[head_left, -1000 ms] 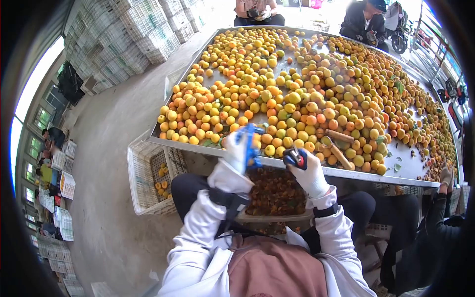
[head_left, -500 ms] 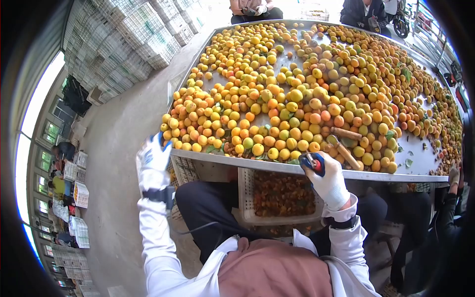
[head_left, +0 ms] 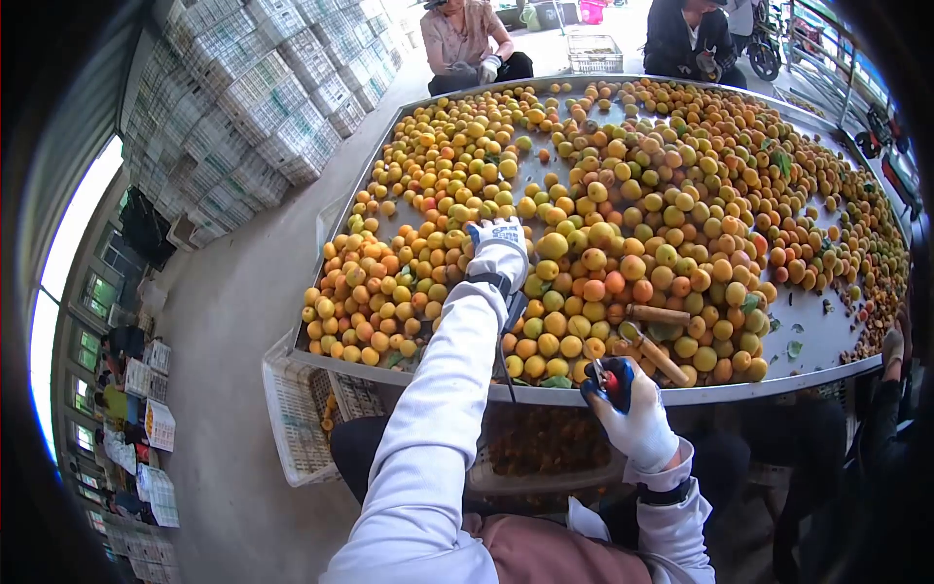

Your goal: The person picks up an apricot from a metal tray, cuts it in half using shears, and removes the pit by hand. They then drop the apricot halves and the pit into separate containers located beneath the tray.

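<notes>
My left hand (head_left: 499, 248), in a white glove with blue fingertips, reaches over the table among the apricots (head_left: 593, 258). Its fingers bend down into the fruit, and the tips are mostly hidden. By the table's front edge, my right hand (head_left: 634, 419), gloved in white and dark blue, is closed around a small tool with a red part (head_left: 609, 382). Just beyond it, a wooden-handled tool (head_left: 662, 358) and a second wooden handle (head_left: 659, 314) lie on the fruit.
The metal-rimmed table (head_left: 467, 389) carries loose apricots and leaves. Below it stand a crate of dark pieces (head_left: 545, 443) and a white crate (head_left: 297, 414) at left. Two people (head_left: 477, 44) sit across; another person's hand (head_left: 892, 346) is at right. Stacked crates (head_left: 243, 97) rise behind.
My left hand has moved from beyond the table's left front corner, right and forward into the apricots. My right hand keeps the tool near the front edge. The view has tilted up slightly.
</notes>
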Available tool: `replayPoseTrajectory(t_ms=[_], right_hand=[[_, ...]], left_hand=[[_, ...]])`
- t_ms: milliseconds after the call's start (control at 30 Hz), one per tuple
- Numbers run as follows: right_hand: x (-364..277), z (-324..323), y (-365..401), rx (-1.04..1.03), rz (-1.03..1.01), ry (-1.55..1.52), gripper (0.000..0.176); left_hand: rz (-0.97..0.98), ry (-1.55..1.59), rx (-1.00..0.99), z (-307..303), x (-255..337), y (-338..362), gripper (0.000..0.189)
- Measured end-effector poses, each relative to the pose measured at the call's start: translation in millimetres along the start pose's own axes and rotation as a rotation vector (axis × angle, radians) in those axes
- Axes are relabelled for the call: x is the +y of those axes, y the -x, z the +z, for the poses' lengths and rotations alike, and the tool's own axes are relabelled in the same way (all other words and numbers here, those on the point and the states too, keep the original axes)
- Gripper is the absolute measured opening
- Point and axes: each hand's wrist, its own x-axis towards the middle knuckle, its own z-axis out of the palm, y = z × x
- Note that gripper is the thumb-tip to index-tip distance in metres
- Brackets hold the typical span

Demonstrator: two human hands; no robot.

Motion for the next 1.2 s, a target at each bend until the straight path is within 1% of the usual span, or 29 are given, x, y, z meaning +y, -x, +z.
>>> replayPoseTrajectory(t_ms=[33,67,133,167,200,267,300,333,367,400,467,500,533,567,600,633,800,833,867,900,933,967,1000,1033,1067,1100,1133,1167,1200], right_hand=[[6.2,-1.8,0.6,-0.005,-0.044,-0.006,0.026],[8.7,-3.0,-0.5,-0.004,-0.044,-0.012,0.026],[11.3,-2.8,-0.4,0.027,-0.109,-0.010,0.022],[11.6,-2.4,-0.1,0.016,-0.099,-0.023,0.021],[10.5,-1.0,0.3,0.010,-0.101,-0.026,0.021],[7.1,4.7,1.5,0.030,-0.180,-0.041,0.022],[7.9,8.6,2.3,0.018,-0.180,-0.045,0.022],[10.8,12.7,1.9,-0.051,-0.134,-0.088,0.023],[11.5,17.6,1.5,-0.121,-0.089,-0.129,0.024],[9.0,23.2,0.7,-0.138,-0.089,-0.131,0.024],[3.8,35.5,0.8,-0.123,-0.215,-0.039,0.025],[4.7,41.5,2.8,-0.138,-0.246,-0.023,0.024],[2.0,47.3,5.6,-0.158,-0.251,-0.024,0.024],[-4.1,53.1,6.8,-0.127,-0.244,-0.002,0.022],[-9.2,58.4,7.6,-0.094,-0.238,0.020,0.020],[3.2,65.1,9.8,-0.077,-0.287,0.078,0.022],[0.2,77.8,9.1,-0.163,-0.334,0.074,0.028],[4.2,81.9,10.9,-0.137,-0.318,0.103,0.029],[7.7,86.0,13.3,-0.113,-0.303,0.128,0.030],[10.9,90.7,15.8,-0.077,-0.288,0.153,0.030],[13.7,96.0,15.5,-0.073,-0.293,0.145,0.025],[26.6,100.7,14.9,-0.057,-0.298,0.142,0.024],[18.0,101.0,10.9,-0.117,-0.296,0.037,0.025],[26.5,104.1,12.6,-0.070,-0.328,0.028,0.026],[37.7,105.0,17.1,-0.021,-0.277,0.147,0.026],[47.8,107.2,16.3,-0.037,-0.211,0.025,0.034],[53.9,102.0,11.3,-0.119,-0.107,0.072,0.034],[66.1,101.2,9.7,-0.051,-0.163,0.094,0.033],[69.9,101.0,7.5,-0.108,-0.092,-0.003,0.036]], left_hand=[[0.080,-0.102,0.047,-3.7,-1.9,6.8,0.042],[0.079,-0.107,0.047,1.2,-6.8,2.7,0.042],[0.114,0.136,0.155,4.0,-18.8,2.7,0.041],[0.095,0.375,0.163,5.7,-28.0,4.7,0.040],[0.100,0.804,0.173,9.1,-36.3,9.6,0.045],[0.337,1.353,0.136,16.6,-50.3,33.1,0.043],[0.286,1.803,-0.104,-17.8,-45.6,72.5,0.045],[0.324,1.903,-0.133,-26.9,-46.7,97.9,0.044],[0.376,1.944,-0.128,-42.1,-47.1,127.0,0.044],[0.341,1.958,-0.152,-52.5,-47.2,150.8,0.043],[0.263,2.043,-0.203,-72.4,-46.9,189.8,0.045],[0.261,2.057,-0.203,-76.5,-48.1,201.3,0.046],[0.260,2.072,-0.202,-79.5,-49.9,212.1,0.047],[0.268,2.152,-0.237,-82.6,-52.5,223.7,0.046],[0.252,2.170,-0.232,-81.9,-54.6,231.2,0.045],[0.259,2.162,-0.199,-82.4,-56.2,237.9,0.045],[0.223,2.218,-0.131,-72.6,-62.5,257.0,0.040],[0.236,2.265,-0.119,-64.0,-61.4,257.2,0.041],[0.258,2.185,-0.087,-58.0,-59.3,257.7,0.045],[0.340,2.203,-0.050,-44.5,-55.8,256.8,0.044],[0.365,2.214,-0.056,-37.0,-53.8,259.5,0.041],[0.311,2.223,-0.066,-40.3,-47.9,267.8,0.040],[0.294,2.282,-0.049,-31.4,-42.5,266.6,0.038],[0.213,2.491,-0.080,-19.3,-33.4,269.7,0.036],[0.159,2.611,0.040,-2.1,-18.6,268.2,0.033],[0.139,2.824,-0.054,-4.1,-10.1,272.7,0.031],[0.059,2.767,0.068,29.7,10.8,254.0,0.030],[0.128,2.623,0.166,31.5,14.9,248.9,0.029],[0.195,2.477,0.239,20.8,15.3,247.8,0.028]])
